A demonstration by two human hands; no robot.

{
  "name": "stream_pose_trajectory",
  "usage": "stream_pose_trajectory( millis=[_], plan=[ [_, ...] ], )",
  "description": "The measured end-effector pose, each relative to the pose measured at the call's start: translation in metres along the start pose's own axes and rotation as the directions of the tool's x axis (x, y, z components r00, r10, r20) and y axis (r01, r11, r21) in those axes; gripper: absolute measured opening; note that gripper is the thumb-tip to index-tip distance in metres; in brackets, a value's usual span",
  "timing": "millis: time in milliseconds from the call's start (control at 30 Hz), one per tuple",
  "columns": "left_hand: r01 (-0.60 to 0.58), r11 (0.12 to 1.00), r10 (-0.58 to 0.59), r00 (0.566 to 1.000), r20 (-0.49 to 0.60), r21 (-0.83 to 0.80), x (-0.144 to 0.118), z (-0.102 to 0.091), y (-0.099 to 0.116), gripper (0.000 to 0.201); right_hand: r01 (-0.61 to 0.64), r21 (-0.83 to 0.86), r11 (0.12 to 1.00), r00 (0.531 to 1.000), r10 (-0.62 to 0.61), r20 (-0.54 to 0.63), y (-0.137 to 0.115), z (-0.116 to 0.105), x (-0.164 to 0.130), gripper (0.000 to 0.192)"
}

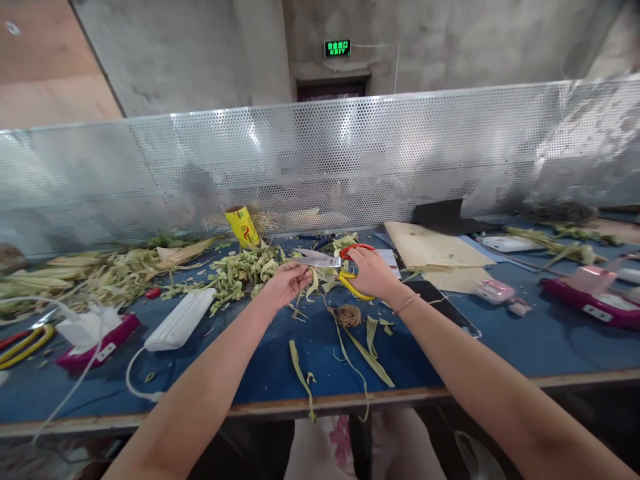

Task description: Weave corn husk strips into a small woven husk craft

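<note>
Scissors [333, 261] gripped by right hand [370, 272], blades part open and pointing left along counter [500, 347] toward leaf strip [313, 283] pinched in nearer left hand [286, 281].

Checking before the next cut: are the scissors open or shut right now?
Open. The scissors in the right hand show blades spread apart, tips toward the left hand, which holds a leaf strip.

Right hand [373, 272] grips red-yellow scissors [336, 263], blades open; left hand [286, 283] pinches green leaf strip [314, 283] at blades. Leaf scraps [240, 270] on blue tabletop [525, 340].
</note>
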State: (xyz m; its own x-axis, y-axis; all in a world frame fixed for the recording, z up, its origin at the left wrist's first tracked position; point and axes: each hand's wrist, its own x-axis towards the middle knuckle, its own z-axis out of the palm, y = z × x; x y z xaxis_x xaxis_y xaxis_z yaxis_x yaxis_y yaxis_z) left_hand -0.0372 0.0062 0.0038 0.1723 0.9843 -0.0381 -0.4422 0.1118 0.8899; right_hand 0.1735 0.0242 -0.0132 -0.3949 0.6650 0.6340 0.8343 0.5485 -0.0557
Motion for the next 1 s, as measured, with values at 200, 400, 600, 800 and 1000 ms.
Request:
stream_pose_trajectory(
  millis=[200,400,600,800,1000],
  plan=[
    [-0.004,1.0,0.001,0.995,0.098,0.03,0.002,-0.004,-0.001,0.015,-0.018,0.0,1.0,1.0,0.018,0.006,-0.002,0.0,0.001,0.039],
    [-0.001,0.999,-0.003,0.994,0.106,0.04,0.002,-0.004,-0.004,0.015,-0.002,0.021,1.0,1.0,0.002,-0.002,0.0,0.003,0.001,0.033],
    [0.009,0.999,-0.014,0.994,0.11,0.046,0.001,-0.002,-0.003,0.016,0.001,0.079,0.997,1.0,0.0,-0.014,0.005,0.008,0.003,0.035],
    [0.031,0.998,-0.036,0.996,0.078,0.063,0.001,0.001,-0.002,0.015,0.009,0.122,0.992,0.999,-0.004,-0.047,0.008,0.012,0.004,0.03],
    [0.053,0.998,-0.055,0.997,0.058,0.039,0.001,0.001,-0.004,0.017,-0.069,0.072,0.995,0.997,0.066,0.047,0.004,0.0,0.002,0.024]
  ],
)
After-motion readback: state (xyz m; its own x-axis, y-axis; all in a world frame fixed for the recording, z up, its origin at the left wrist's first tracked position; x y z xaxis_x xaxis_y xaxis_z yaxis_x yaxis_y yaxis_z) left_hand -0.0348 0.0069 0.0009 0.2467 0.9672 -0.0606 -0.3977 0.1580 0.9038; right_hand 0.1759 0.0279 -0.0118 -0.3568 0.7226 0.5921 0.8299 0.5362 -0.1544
